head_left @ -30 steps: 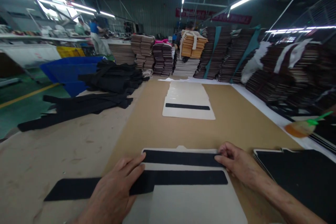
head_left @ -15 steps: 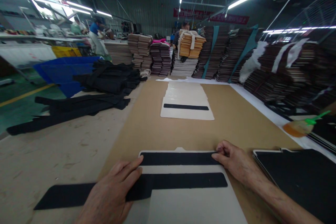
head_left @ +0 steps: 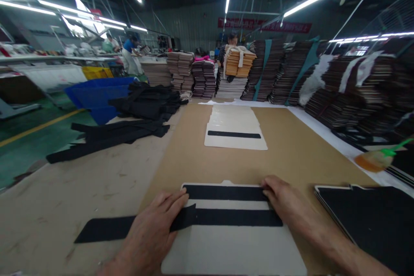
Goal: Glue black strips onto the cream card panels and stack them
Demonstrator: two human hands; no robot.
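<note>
A pale board [head_left: 233, 250] with a small tab at its far edge lies in front of me, crossed by two black strips. Fingertips of my left hand [head_left: 148, 228] press the left end of the far black strip [head_left: 223, 192]. A loose black strip [head_left: 106, 228] runs under that hand, its tip overlapping the left end of the near black strip [head_left: 239, 217]. At the far strip's right end, my right hand [head_left: 280, 194] has its thumb and fingers closed at the board's edge; its wrist passes beside the near strip's end.
Overlapping pale boards [head_left: 234, 142], one bearing a black strip, lie farther along the brown table sheet. Black strips [head_left: 148, 103] are heaped at left by a blue bin [head_left: 97, 90]. Black-faced boards [head_left: 371, 215] and a bottle of orange liquid [head_left: 371, 161] are at right. Tall stacks stand behind.
The view has shifted, so most things sit farther right. The loose strip's tip now lies angled over the near strip's left end. My hands remain at the far strip's two ends.
</note>
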